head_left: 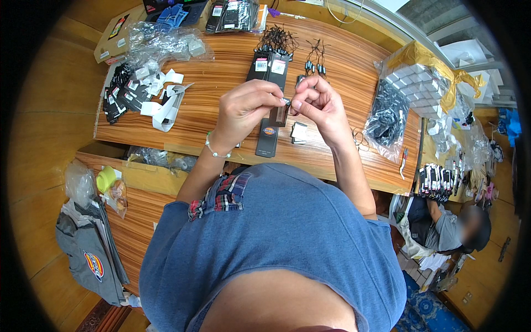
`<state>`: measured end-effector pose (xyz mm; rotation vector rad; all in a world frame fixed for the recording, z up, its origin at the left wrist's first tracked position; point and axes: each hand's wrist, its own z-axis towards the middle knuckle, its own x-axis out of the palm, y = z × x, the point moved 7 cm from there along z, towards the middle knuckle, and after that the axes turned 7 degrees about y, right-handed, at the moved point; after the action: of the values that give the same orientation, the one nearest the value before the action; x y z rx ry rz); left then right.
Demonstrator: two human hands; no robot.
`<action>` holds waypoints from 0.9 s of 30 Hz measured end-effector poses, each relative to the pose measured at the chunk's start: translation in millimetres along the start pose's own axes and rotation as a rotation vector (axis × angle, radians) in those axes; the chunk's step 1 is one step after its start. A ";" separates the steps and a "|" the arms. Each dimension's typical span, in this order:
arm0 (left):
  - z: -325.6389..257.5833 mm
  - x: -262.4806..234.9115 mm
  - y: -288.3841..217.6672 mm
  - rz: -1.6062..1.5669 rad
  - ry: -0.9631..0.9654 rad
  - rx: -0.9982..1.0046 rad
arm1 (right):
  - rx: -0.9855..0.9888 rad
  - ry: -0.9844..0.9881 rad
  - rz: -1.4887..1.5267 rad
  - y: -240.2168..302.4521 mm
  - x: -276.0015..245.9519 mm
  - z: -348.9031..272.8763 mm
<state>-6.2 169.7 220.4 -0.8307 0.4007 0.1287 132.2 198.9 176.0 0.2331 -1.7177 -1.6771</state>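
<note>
Over the table's middle, both my hands are raised close together, fingertips nearly meeting. My left hand (249, 105), with a beaded bracelet at the wrist, pinches the top of a small dark hang tag (279, 116). My right hand (322, 106) is pinched just beside it; whatever lies between its fingertips is too small to make out. Beneath them, long black hang tags (267, 141) lie on the wood, some with white stickers. Black strings (275, 40) are bunched at their far end. More strings with dark seals (315, 63) lie beyond my right hand. A small white stack of cards (299, 133) sits near my right wrist.
Black tags and curled white label strips (166, 113) are heaped at left, below clear plastic bags (166, 44). At right are a bag of black strings (386, 119), a box of white packets (417, 83) and a red-and-white pen (404, 163). Another person (448, 227) sits at lower right.
</note>
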 end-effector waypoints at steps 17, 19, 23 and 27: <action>-6.4 8.6 12.4 -0.284 0.080 0.004 | -0.028 0.115 0.264 -26.6 8.4 -6.8; -7.3 10.3 12.5 -0.310 0.086 -0.010 | -0.030 0.110 0.260 -27.9 8.0 -7.5; -4.8 9.7 8.1 -0.278 0.064 0.000 | -0.041 0.076 0.204 -28.3 7.7 -7.8; 1.3 8.6 7.4 -0.056 0.121 -0.048 | 0.012 0.045 0.124 -20.9 10.9 -5.0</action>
<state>0.1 175.3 212.7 -0.8992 0.4887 0.0359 120.0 185.6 160.0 0.1650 -1.6754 -1.5605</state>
